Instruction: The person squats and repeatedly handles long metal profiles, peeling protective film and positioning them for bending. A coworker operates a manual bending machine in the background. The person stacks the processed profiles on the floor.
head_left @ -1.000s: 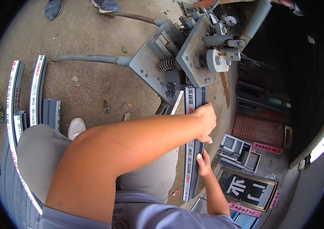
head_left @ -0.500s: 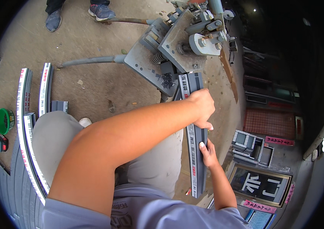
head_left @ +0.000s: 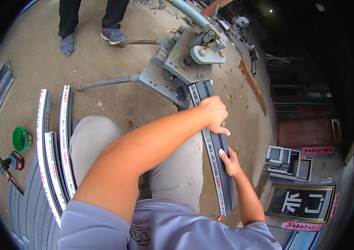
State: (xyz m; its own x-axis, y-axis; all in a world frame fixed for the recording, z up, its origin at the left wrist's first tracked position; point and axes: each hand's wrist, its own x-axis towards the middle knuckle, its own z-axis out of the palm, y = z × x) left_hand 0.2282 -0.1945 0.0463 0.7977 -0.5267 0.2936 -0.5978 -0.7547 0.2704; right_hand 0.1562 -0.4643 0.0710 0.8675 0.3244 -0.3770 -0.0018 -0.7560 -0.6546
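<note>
A long grey metal profile with a printed white film strip along its left side slants across in front of my right knee. Its far end meets the plates of a grey steel hand press; whether it sits between the plates I cannot tell. My left hand is closed over the profile's upper part, the arm crossing above my legs. Lower down, my right hand grips its right side, thumb on top and fingers mostly hidden. Dark metal chips lie on the press's lower plate.
Film-striped profiles lie left of my knee, above plain grey ones. Beside them are a green bucket and a cordless drill. Another person's shoe is by the press's leg. Frames and a sign stand right.
My view has shifted, so the floor items at left appear farther right and more of the other person's legs shows. Both hands keep hold of the profile, which appears more slanted.
</note>
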